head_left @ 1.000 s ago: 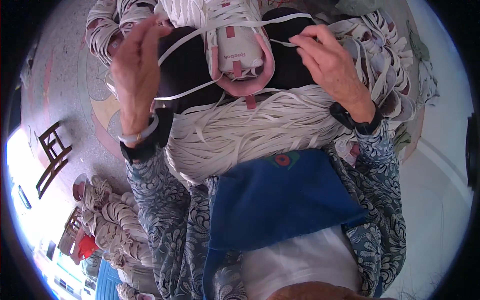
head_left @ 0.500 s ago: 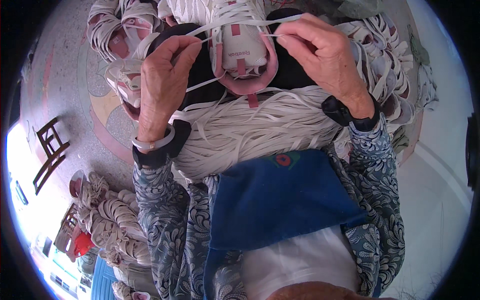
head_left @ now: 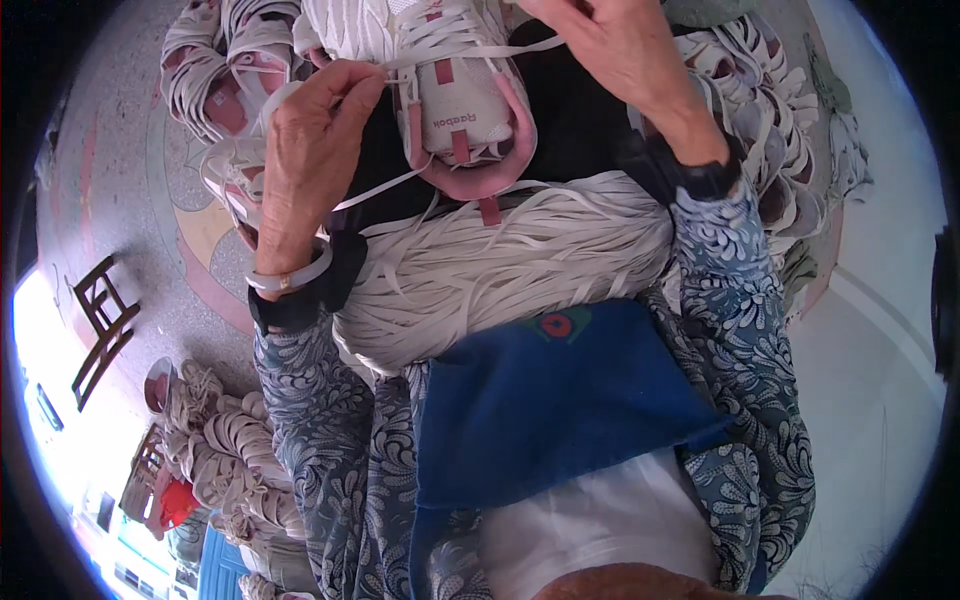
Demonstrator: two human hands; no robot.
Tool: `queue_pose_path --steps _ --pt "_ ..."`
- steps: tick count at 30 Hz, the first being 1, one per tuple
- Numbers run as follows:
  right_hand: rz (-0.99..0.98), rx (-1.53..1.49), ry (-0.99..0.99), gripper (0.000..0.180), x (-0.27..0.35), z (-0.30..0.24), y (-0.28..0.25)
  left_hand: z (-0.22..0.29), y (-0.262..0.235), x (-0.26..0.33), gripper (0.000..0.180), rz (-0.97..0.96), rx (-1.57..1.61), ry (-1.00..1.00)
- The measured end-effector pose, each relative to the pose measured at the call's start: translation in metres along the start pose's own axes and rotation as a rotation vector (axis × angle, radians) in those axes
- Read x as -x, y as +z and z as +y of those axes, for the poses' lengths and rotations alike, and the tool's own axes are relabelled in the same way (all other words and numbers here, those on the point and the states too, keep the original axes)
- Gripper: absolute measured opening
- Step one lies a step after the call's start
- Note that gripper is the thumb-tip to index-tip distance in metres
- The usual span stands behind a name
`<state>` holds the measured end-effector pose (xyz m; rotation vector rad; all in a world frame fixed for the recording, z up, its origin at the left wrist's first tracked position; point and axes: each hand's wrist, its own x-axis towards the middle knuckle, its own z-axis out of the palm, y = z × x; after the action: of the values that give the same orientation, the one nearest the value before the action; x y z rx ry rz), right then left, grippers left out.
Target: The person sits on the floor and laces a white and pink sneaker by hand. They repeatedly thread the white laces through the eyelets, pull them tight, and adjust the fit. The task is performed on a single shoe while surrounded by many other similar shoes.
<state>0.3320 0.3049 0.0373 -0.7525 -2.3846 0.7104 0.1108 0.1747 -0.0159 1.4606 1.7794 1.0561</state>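
A white and pink sneaker point(head_left: 470, 120) lies in front of me over my dark-clad legs, its padded pink collar toward me. A flat white shoelace point(head_left: 480, 52) crosses over its tongue. My left hand point(head_left: 318, 140) pinches the lace between thumb and forefinger, just left of the eyelets. Another length of lace slants from the shoe's collar to below that hand. At the upper edge, right of the shoe, my right hand point(head_left: 630, 60) is closed with its fingers curled; the lace runs in under it, and its fingertips are partly cut off. A thick bundle of white laces point(head_left: 500, 265) lies across my lap.
Laced shoes point(head_left: 240, 90) are heaped at the far left, and more shoes point(head_left: 770, 130) lie at the right. Another shoe pile point(head_left: 235, 450) stands at the lower left. A wooden stool point(head_left: 105, 320) is on the floor beyond it. A blue cloth point(head_left: 560, 410) covers my front.
My right hand has risen up and slightly left toward the upper edge. My left hand has shifted a little left and down, still pinching the lace. The shoe appears slightly further left.
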Motion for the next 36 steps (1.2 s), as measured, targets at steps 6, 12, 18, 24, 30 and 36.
queue_pose_path --steps 6,12,18,24,30,36 --pt "-0.132 0.06 -0.039 0.015 0.03 0.004 0.005 0.013 0.001 -0.005 0.019 -0.054 -0.089 -0.095" --pt "-0.015 -0.04 -0.089 0.014 0.018 0.008 0.015 0.013 -0.005 -0.006 0.022 -0.104 0.052 -0.229" --pt "-0.099 -0.056 -0.026 0.015 0.023 0.007 0.015 0.01 -0.005 -0.004 0.023 -0.111 0.093 -0.237" --pt "-0.262 0.128 -0.229 0.016 0.006 0.005 0.007 0.014 -0.006 -0.01 0.021 -0.146 0.005 -0.182" --pt "-0.333 0.119 -0.191 0.018 -0.005 0.01 0.01 0.021 -0.004 -0.011 0.021 -0.129 -0.055 -0.186" --pt "-0.204 0.192 0.144 0.04 0.024 -0.037 0.014 0.017 0.006 -0.001 0.022 0.063 0.022 -0.15"
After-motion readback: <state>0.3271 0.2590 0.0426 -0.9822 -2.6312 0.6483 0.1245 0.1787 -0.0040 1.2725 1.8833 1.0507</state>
